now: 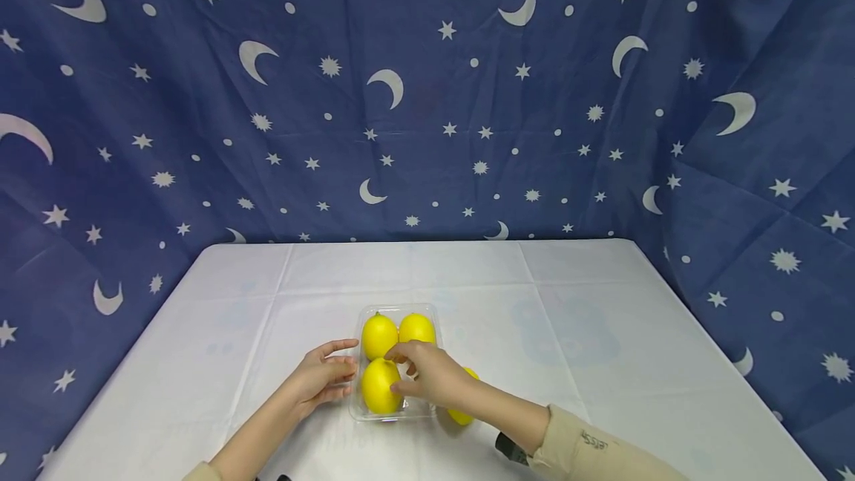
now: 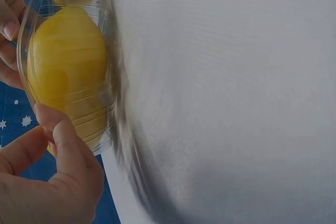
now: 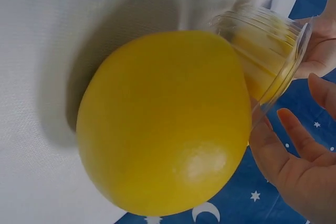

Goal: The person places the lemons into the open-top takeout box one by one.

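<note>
A clear plastic tray (image 1: 355, 410) sits near the front middle of the white table. It holds three lemons: back left (image 1: 378, 335), back right (image 1: 417, 327) and front left (image 1: 377, 386). A fourth lemon (image 1: 461, 416) lies loose on the table just right of the tray, partly under my right forearm; it fills the right wrist view (image 3: 163, 119). My left hand (image 1: 344, 366) rests against the tray's left wall (image 2: 105, 51), fingers fairly straight. My right hand (image 1: 401, 370) reaches over the tray's front right space, fingertips touching the front left lemon. Its fingers (image 3: 294, 129) look relaxed and hold nothing.
The table (image 1: 601, 332) is covered with a white cloth. A blue cloth with moons and stars (image 1: 427, 95) hangs behind and on both sides. A dark camera (image 1: 510, 450) sits on my right wrist.
</note>
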Motion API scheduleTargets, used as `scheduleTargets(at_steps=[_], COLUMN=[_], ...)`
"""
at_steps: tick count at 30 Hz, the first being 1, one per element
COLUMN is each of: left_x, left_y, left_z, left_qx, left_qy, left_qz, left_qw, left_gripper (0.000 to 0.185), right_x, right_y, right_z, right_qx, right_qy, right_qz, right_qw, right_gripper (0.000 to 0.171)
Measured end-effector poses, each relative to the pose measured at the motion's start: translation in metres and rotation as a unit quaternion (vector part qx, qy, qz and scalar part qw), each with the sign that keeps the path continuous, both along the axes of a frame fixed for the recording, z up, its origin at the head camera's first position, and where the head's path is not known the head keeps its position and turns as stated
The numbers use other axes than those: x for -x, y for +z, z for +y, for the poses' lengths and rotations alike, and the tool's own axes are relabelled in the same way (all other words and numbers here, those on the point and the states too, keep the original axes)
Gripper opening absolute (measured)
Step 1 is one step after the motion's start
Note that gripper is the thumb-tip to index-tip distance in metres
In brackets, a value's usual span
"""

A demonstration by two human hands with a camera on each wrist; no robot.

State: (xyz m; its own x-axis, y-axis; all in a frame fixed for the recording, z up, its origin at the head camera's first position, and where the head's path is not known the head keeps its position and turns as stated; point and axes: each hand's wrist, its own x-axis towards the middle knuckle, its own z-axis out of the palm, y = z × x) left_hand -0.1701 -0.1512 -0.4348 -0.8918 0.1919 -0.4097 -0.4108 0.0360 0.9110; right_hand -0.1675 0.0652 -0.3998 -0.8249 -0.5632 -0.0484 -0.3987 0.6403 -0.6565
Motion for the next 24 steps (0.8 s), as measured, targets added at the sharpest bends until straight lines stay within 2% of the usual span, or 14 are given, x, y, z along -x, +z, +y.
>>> scheduleTargets(at_steps=[6,14,24], left_x=[0.000,0.001,0.000], left_y=[-0.001,-0.001,-0.001], left_z=[-0.001,0.000,0.000], left_qx=[-0.008,-0.006,-0.011], left_qy=[-0.013,-0.001,-0.011], left_qz=[0.003,0.001,0.001], left_qw=[0.9999,1.0000,0.9999], left_gripper=[0.055,0.055,0.058], right_x=[-0.001,-0.001,0.001], right_y=[0.002,0.002,0.000], right_z=[0.008,0.018,0.032], right_qx=[0.019,0.040,0.075], right_qy=[-0.002,-0.006,-0.016], right_qz=[-0.008,-0.020,-0.016], right_qw=[1.000,0.999,0.997], right_gripper=[0.033,0.033,0.030])
